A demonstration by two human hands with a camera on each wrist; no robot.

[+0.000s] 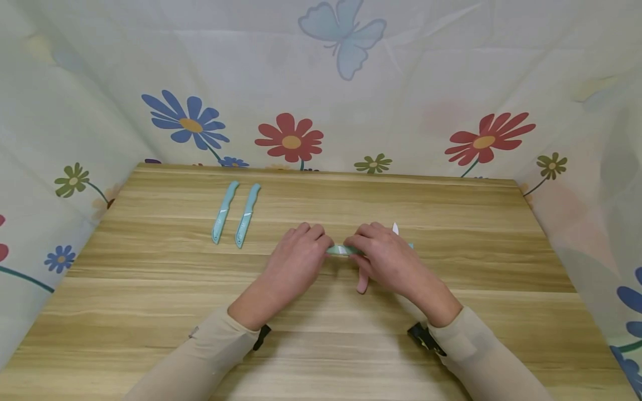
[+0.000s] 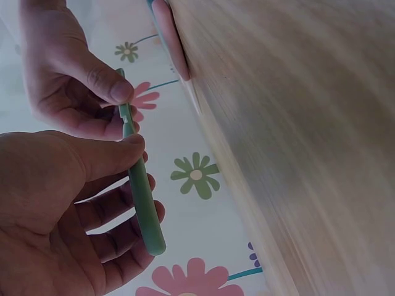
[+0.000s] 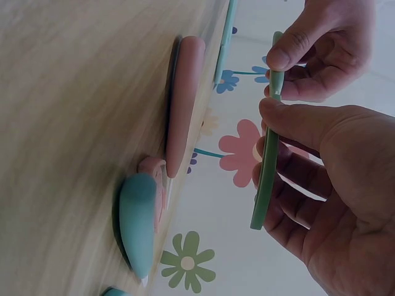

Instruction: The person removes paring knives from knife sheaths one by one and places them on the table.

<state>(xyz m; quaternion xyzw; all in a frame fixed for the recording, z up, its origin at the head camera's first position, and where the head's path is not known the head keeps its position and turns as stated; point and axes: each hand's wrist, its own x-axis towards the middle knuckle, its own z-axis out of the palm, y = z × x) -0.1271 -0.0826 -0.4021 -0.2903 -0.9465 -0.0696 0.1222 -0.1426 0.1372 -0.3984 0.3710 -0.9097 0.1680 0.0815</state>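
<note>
Both hands hold one light green knife (image 1: 342, 250) level above the table. My left hand (image 1: 298, 259) pinches its rounded handle (image 2: 147, 213) between thumb and fingers. With thumb and curled fingers, my right hand (image 1: 391, 259) grips the sheath end (image 3: 265, 179). A narrow whitish band shows between the hands in the head view. Below my right hand lies a knife with a pink handle (image 1: 362, 282) and a white blade tip (image 1: 395, 228), its middle hidden by the hand. A teal handle (image 3: 137, 225) lies near it in the right wrist view.
Two teal sheathed knives (image 1: 224, 211) lie side by side at the table's back left. In the right wrist view, a small pink piece (image 3: 151, 165) sits beside the teal handle. A flower-printed curtain (image 1: 401, 100) surrounds the wooden table (image 1: 175, 278) at the back and sides.
</note>
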